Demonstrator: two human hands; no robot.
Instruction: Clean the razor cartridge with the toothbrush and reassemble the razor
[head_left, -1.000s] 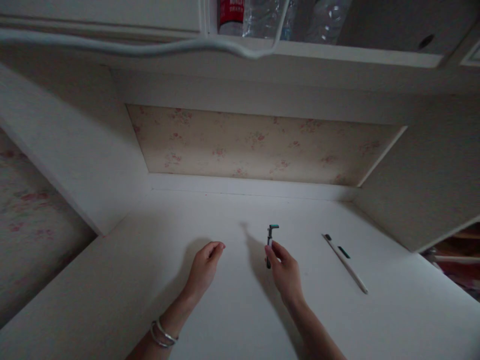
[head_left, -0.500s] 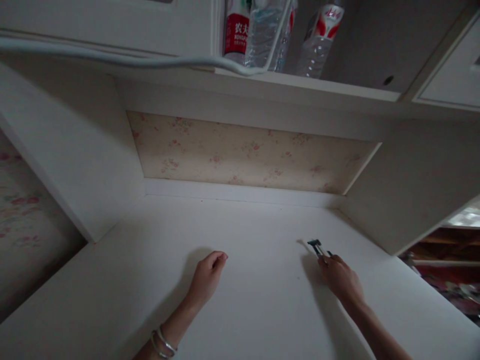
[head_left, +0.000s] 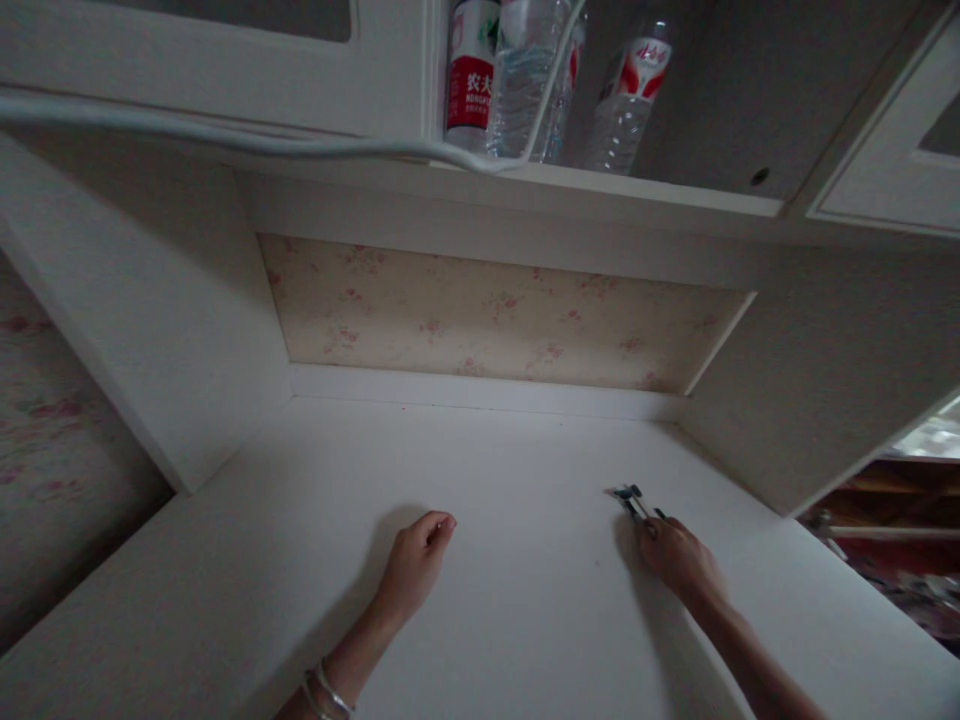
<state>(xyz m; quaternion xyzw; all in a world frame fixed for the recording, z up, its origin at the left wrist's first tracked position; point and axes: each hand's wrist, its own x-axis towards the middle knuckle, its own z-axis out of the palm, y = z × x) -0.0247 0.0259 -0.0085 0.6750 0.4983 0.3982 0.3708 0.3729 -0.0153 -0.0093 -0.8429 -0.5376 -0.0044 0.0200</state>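
Note:
My left hand (head_left: 417,560) is curled into a loose fist above the white tabletop (head_left: 517,620), and nothing shows in it. Two silver bangles (head_left: 327,690) circle that wrist. My right hand (head_left: 684,562) is closed around a small silver and black hand tool (head_left: 636,503). The tool has a dark crosswise head and a thin metal shaft, and it points up and left, close to the tabletop. My fingers cover the rest of the tool, so its exact kind cannot be made out.
Overhead, an open cabinet shelf (head_left: 645,190) holds several plastic bottles, including a red-labelled bottle (head_left: 471,85). A pale cable (head_left: 300,147) hangs along the shelf edge. White side panels (head_left: 150,330) and a floral back wall (head_left: 480,315) enclose the tabletop.
The view has tilted slightly upward, showing more of the bottles. The tool's head has dipped nearer to the tabletop and its shadow. My left hand keeps its shape and place.

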